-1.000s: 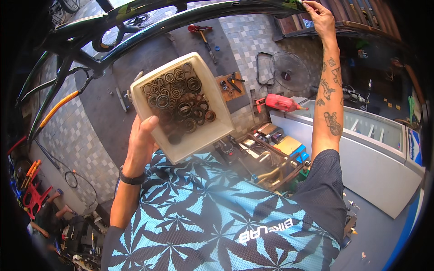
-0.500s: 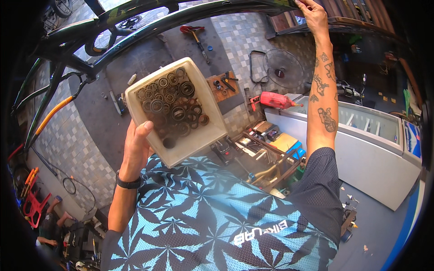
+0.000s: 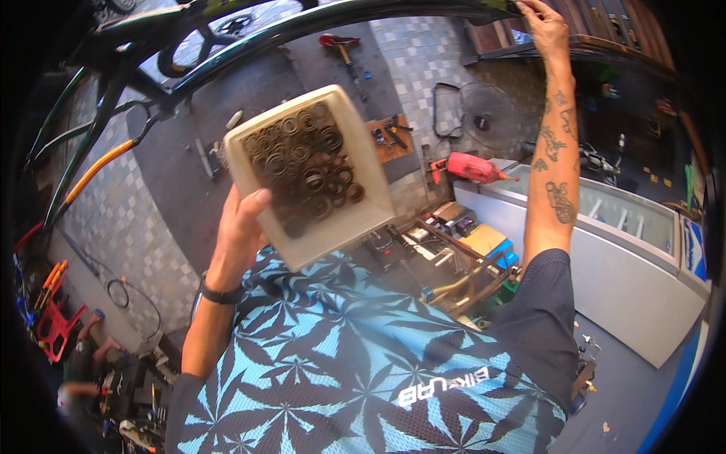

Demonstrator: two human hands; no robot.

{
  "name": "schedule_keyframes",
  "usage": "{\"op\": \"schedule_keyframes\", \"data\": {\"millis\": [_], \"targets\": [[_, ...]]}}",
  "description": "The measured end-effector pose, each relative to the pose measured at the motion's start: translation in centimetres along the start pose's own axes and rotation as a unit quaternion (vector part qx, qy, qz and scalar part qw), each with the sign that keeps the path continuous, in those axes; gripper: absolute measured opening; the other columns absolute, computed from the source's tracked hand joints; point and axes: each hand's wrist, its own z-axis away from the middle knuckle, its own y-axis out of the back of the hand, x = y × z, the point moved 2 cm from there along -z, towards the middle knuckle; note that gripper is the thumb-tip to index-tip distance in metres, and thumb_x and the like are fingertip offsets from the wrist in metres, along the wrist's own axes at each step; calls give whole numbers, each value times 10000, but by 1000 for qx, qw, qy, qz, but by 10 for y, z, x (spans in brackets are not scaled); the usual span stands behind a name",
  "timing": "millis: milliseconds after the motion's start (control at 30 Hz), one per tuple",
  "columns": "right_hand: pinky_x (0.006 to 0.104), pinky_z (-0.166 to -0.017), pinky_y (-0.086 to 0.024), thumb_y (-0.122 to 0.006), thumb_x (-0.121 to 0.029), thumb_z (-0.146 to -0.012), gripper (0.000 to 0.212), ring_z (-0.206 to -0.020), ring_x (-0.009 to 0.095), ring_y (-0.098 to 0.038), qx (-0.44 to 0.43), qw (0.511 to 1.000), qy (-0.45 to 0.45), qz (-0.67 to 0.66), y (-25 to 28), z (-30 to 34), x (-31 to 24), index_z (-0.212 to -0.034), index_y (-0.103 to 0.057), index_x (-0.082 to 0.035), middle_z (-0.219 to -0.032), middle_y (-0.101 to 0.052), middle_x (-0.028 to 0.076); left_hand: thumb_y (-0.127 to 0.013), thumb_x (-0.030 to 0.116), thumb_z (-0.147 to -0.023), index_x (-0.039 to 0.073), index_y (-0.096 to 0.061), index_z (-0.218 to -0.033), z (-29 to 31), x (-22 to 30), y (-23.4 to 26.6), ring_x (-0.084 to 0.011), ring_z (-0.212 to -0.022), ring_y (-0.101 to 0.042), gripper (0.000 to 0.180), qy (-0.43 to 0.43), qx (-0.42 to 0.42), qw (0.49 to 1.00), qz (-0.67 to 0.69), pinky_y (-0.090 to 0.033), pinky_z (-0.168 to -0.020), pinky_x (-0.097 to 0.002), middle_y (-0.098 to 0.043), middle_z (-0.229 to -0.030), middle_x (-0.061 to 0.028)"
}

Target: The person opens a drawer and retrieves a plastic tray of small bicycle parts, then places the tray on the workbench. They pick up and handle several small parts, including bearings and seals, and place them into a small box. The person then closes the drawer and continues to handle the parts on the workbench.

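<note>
My left hand (image 3: 240, 227) grips the lower left side of a pale plastic tray (image 3: 363, 219), its thumb over the rim. Inside the tray lie several ring-shaped metal bearings (image 3: 314, 179), some dark and some brownish. The tray is tilted and held up in front of my chest. Up at the top right, my right hand (image 3: 548, 34) is closed, fingertips pinched at the front end of a dark bicycle frame (image 3: 265, 36). The picture's upper edge cuts off that spot, and what the fingers pinch is hidden.
A red bottle (image 3: 473, 168) rests by a glass-topped grey chest (image 3: 590, 250). Below it sits a box of mixed parts (image 3: 461, 250). A round fan (image 3: 488, 113), a hammer (image 3: 348, 64) and a tool board (image 3: 389, 138) lie beyond. Another person (image 3: 83, 363) is at lower left.
The view has shifted, so most things appear slightly farther right. The tray has tilted a little, with my left hand still gripping it. My right hand stays at the frame's end.
</note>
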Motion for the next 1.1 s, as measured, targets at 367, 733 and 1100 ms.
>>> {"op": "schedule_keyframes", "data": {"millis": [367,733,1100], "targets": [[300,-826,-545,-729,-223,-1006,230,-926,119,-719,-8,995,-3,98,5,-9,29,-1169,-798,-75,-1002,-800,36,-732,457,-934,-45,-364,-1587,-1,-7,6,-271,-1417,-478,902,-2,-14,1000,-15,-379,-1204,-445,-510,-1524,-178],[323,-824,-560,-724,-209,-1009,262,-901,157,-738,36,998,28,36,-10,2,-1,-1132,-784,14,-971,-807,104,-740,458,-936,-44,-371,-1581,3,0,0,-275,-1413,-495,897,4,-21,1000,-12,-406,-1194,-447,-513,-1517,-179],[273,-848,-539,-822,-103,-923,205,-973,146,-713,-31,958,-1,-284,-61,181,-147,-1124,-813,-64,-1047,-810,46,-717,406,-966,-39,-386,-1563,4,6,-12,-257,-1381,-532,815,15,-15,998,-54,-447,-1164,-426,-545,-1480,-164]]}}
